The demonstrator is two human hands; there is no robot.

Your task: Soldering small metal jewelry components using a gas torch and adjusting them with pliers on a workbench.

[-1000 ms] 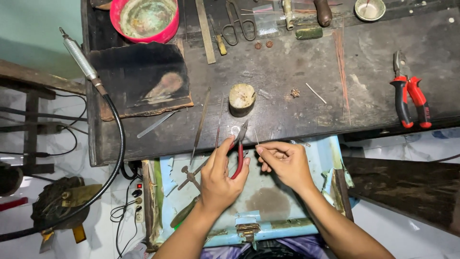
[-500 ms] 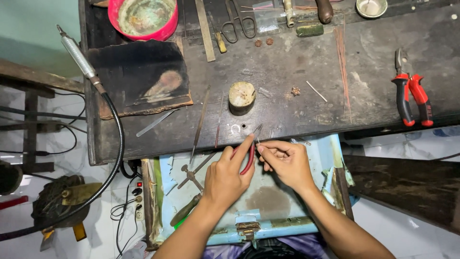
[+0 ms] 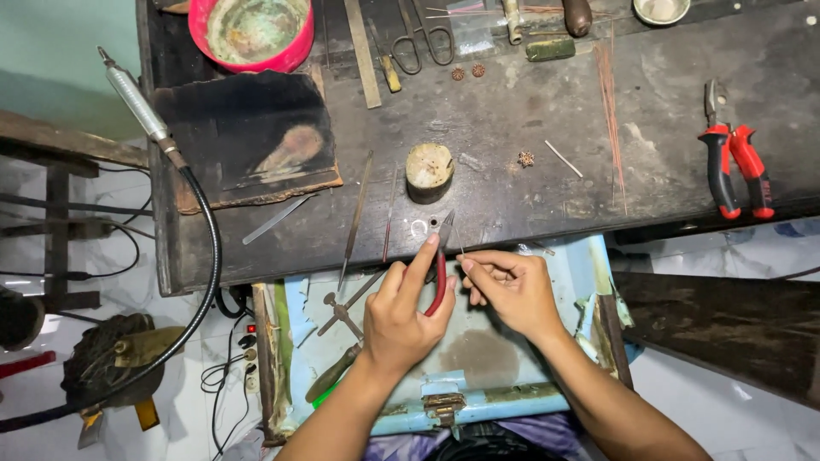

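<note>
While closed on red pliers (image 3: 439, 275), left hand (image 3: 400, 318), right hand (image 3: 511, 286) pinching wire (image 3: 460, 241)

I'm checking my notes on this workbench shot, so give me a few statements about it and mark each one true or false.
1. The left hand holds red-handled pliers. True.
2. The right hand is flat on the bench top. False: it is raised by the plier tips, its fingers pinched together on something too thin to make out.
3. A second pair of red-handled pliers lies at the right of the bench, untouched. True.
4. The pink bowl sits in the drawer under the hands. False: it stands at the far left of the bench.
5. The small round block lies just beyond the plier tips. True.
</note>
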